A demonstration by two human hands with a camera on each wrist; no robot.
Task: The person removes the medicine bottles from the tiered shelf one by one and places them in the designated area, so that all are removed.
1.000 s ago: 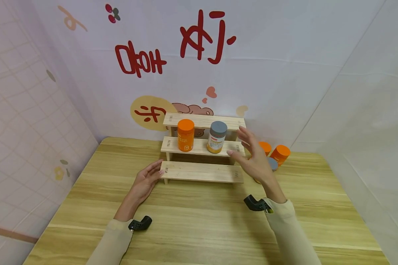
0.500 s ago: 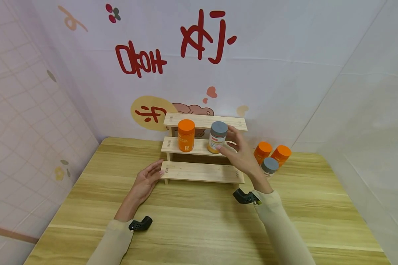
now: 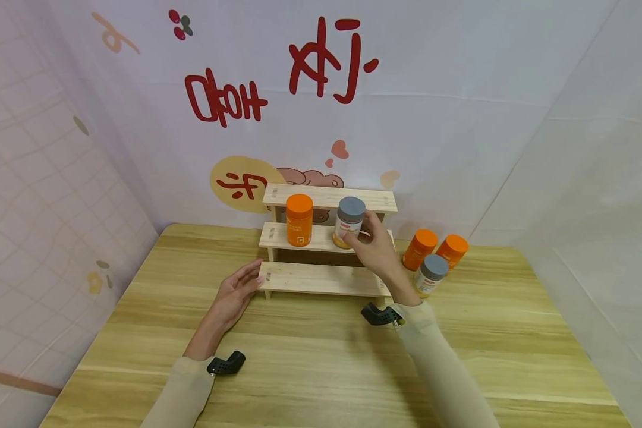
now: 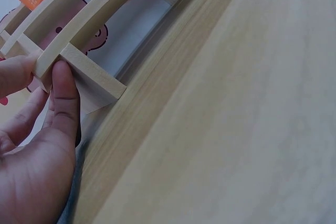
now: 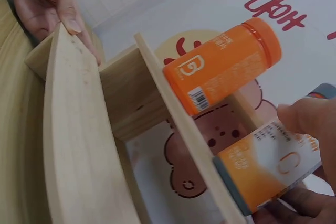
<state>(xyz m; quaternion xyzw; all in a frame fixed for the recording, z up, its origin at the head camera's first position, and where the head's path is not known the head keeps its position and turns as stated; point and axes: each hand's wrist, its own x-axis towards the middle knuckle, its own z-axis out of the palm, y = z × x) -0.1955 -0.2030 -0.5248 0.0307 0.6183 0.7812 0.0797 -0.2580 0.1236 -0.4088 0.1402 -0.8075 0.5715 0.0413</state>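
Grip of the right hand (image 3: pixel 377 252) is holding the gray-capped bottle (image 3: pixel 351 211) on the middle shelf (image 3: pixel 323 236), left hand (image 3: pixel 237 294) pinching the bottom shelf (image 3: pixel 323 278); any sideways nudge is risking toppling the neighboring orange bottle (image 3: pixel 299 220).

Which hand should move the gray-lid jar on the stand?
Probably the right hand: it holds that gray-lid jar, while the left hand holds the left end of the wooden stand, away from the jar.
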